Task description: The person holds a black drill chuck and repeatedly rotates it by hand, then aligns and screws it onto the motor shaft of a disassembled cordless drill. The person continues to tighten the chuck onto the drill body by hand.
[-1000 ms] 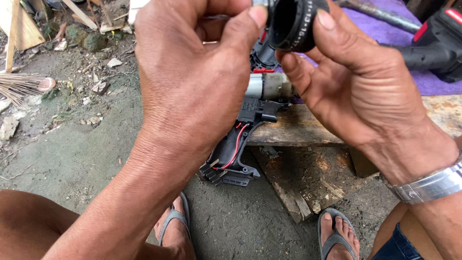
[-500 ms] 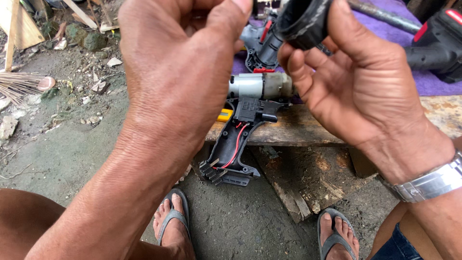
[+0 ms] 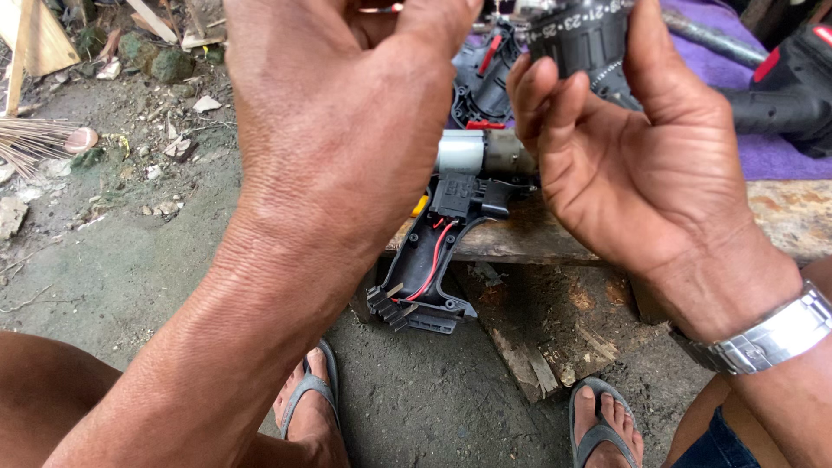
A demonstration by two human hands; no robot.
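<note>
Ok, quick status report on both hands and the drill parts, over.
Right hand grips black ribbed drill chuck. Left hand raised beside it, hold unclear. Opened black drill housing half with red wires lies on wooden plank. Nothing obstructing.

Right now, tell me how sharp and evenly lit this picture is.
Head view: soft, even daylight, no hard shadows or glare. The left hand and right hand are close to the lens and loom large but stay fairly sharp; the opened drill housing below is clear; the black chuck is cut off by the top edge.

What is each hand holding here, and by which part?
Right hand: black drill chuck, fingers around its ribbed collar. Left hand: cannot tell; its fingers face away.
</note>
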